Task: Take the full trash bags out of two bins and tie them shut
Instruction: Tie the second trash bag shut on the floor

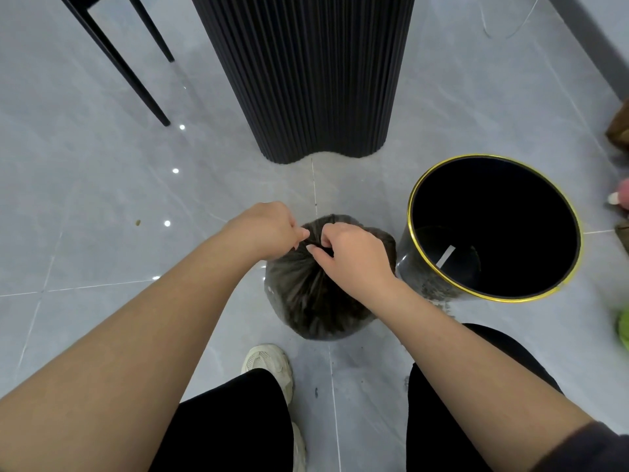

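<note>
Thin grey plastic makes the bag [316, 301] soft, slippery and easily torn; it is judged fairly light. It is stood on the floor directly below the fingers [328, 235], and its gathered neck is pinched by the left hand [269, 229] and right hand [350, 257]. Hold is best taken at that neck. Room is bounded by the bin [486, 156] right of the fingers and the column [306, 80] beyond them; open floor is seen to their left.
</note>
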The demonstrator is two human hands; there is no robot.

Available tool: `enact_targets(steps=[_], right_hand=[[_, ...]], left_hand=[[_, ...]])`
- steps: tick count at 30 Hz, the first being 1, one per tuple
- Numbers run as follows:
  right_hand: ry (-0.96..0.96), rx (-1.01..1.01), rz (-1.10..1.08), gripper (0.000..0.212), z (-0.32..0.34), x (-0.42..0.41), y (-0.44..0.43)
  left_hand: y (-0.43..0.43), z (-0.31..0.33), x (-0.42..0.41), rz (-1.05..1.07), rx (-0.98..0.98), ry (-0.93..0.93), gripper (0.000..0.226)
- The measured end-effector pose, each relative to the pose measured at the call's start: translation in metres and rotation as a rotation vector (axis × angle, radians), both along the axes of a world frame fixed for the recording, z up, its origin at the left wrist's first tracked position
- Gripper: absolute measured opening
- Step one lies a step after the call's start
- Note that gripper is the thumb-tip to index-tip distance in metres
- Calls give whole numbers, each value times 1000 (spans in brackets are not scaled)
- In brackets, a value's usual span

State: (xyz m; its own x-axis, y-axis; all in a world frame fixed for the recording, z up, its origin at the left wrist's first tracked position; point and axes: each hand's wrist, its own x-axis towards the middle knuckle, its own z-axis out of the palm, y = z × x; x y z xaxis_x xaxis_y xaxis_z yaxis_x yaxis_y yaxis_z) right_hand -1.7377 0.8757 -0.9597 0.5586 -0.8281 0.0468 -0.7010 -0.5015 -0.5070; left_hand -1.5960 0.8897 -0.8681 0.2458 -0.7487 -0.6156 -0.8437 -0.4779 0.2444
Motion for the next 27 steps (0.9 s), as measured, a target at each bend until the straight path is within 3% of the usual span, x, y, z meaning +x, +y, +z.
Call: enact_targets(steps=[12, 18, 27], right_hand=[[-63, -114, -60, 17, -1, -2, 1], [-66, -2, 15, 19, -4, -6, -4], [-72, -63, -30, 23, -3, -4, -7]], left_hand=[[-6, 7, -5, -22, 19, 30, 34], [-5, 10, -7, -80, 89, 30, 22], [-5, 9, -2, -50, 110, -10, 37]])
